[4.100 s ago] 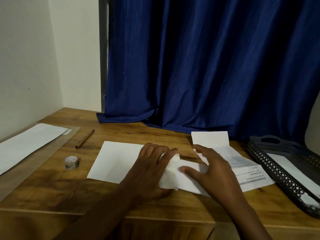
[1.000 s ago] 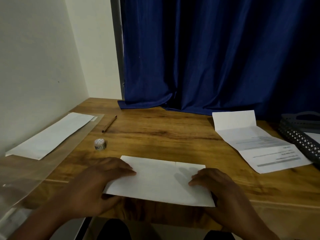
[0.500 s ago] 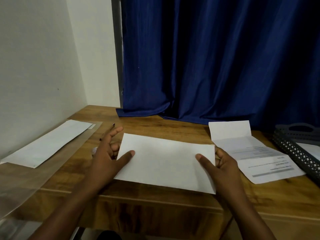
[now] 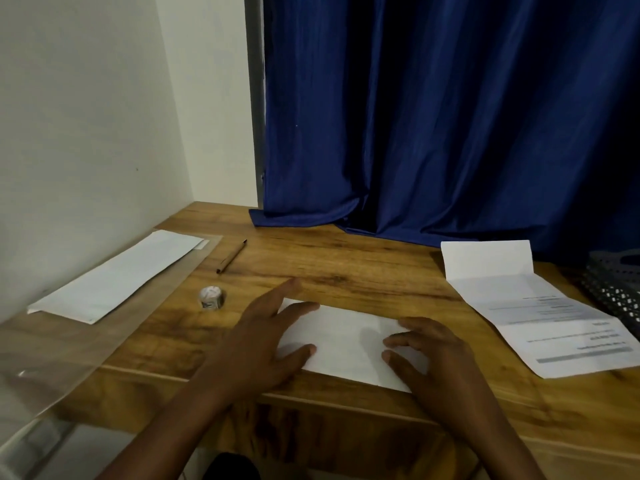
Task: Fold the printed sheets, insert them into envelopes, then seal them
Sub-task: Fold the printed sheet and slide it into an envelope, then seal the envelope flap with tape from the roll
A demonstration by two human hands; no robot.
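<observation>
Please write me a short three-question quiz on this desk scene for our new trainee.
1. True or false: both hands rest on the white envelope.
2. Which lies nearest the left hand: (a) the pen, (b) the small tape roll, (c) the mesh tray?
3. Is the printed sheet to the right of the right hand fully folded?

Key: 1 true; 2 b; 3 no, it lies partly unfolded.

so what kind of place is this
Probably a home desk in a room corner, set up for mailing: a wooden table against a plain wall, a blue curtain behind it, and envelopes and a printed sheet laid out.
</observation>
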